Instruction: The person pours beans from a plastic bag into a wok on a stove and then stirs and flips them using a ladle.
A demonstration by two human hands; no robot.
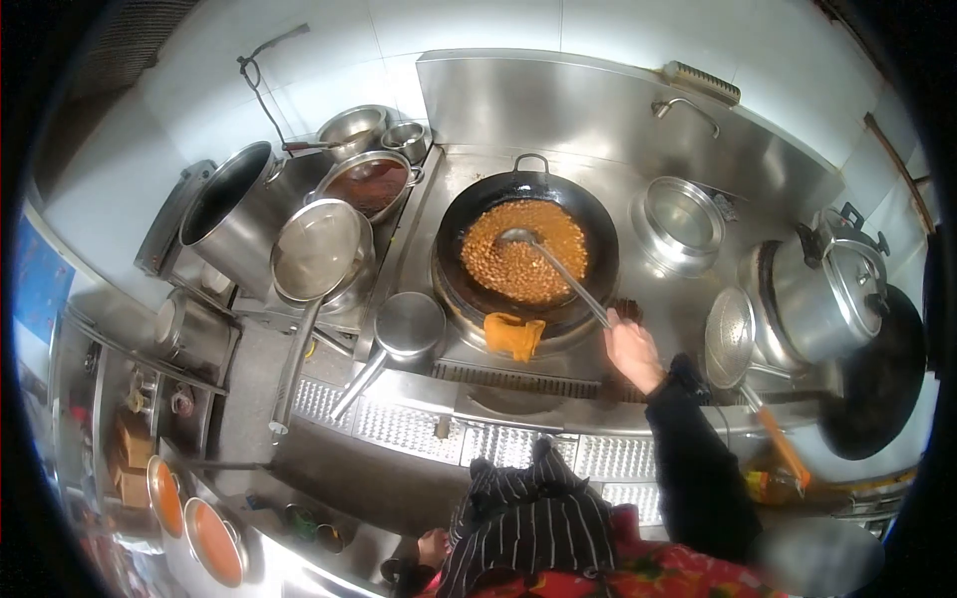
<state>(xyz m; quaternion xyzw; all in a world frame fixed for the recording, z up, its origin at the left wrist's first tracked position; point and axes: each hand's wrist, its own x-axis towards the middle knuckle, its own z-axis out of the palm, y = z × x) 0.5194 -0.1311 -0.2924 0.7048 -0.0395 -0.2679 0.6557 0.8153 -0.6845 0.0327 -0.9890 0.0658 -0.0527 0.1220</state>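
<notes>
The right hand's (631, 351) fingers are clamped on the ladle (570, 281) near its handle end, probably to keep clear of the heat. The hand sits between four and five o'clock from the wok (459, 229); the ladle's bowl rests in the food (508, 269). At six, a cloth (512, 337) drapes the wok's near rim, likely padding against hot metal. The left hand (433, 548) is towards seven, beside the apron (528, 528); I cannot tell its fingers' state. A saucepan (410, 326) at eight and skimmer (731, 339) at four seem placed for easy reach.
</notes>
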